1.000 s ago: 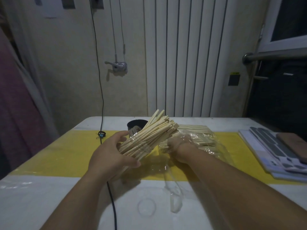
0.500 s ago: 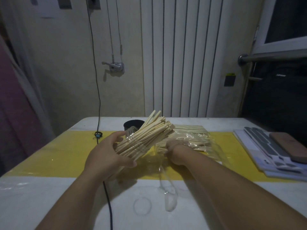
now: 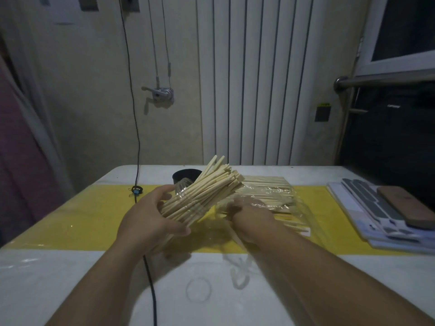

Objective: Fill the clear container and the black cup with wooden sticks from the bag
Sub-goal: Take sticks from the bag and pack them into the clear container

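Note:
My left hand (image 3: pixel 146 222) grips the clear container (image 3: pixel 182 188), tilted with its mouth up and to the right. A thick bundle of wooden sticks (image 3: pixel 211 184) fills it and juts past the rim. Behind it stands the black cup (image 3: pixel 184 176); its inside is hidden. The clear plastic bag (image 3: pixel 273 196) lies flat on the yellow strip to the right, with several sticks inside. My right hand (image 3: pixel 249 215) is at the bag's open end, fingers curled down onto the sticks there. Its fingertips are hidden.
A black cable (image 3: pixel 150 278) runs down the wall and across the table under my left forearm. A clear round lid (image 3: pixel 198 290) and a loose plastic strip (image 3: pixel 237 271) lie near the front. Stacked booklets (image 3: pixel 367 208) with a brown phone (image 3: pixel 404 205) fill the right edge.
Almost nothing: both hands keep their places, the container stays tilted in my left hand, and my right hand stays at the bag's mouth.

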